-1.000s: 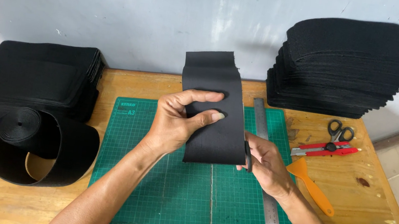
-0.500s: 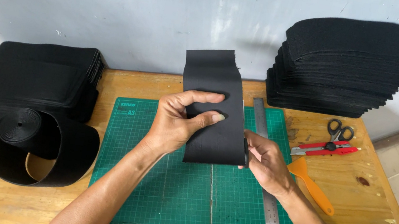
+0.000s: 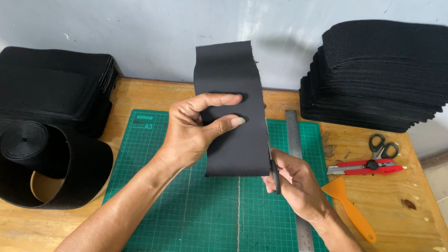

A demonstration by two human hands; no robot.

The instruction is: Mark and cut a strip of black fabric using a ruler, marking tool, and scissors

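Pinching the black strip (image 3: 231, 115) in my left hand (image 3: 190, 132), thumb in front, so it stands upright over the green mat (image 3: 186, 210); my right hand (image 3: 296, 182) is closed on a small dark tool (image 3: 274, 173) at the strip's lower right edge, kind unclear. Steel ruler (image 3: 297, 191) lies under that hand, orange scraper (image 3: 352, 206) beside, roll (image 3: 44, 163) far left

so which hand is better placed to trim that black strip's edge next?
Probably the right hand: it sits at the lower right edge of the black strip with a small dark tool, likely a cutter, against it. The left hand is pinching the strip upright over the green cutting mat.
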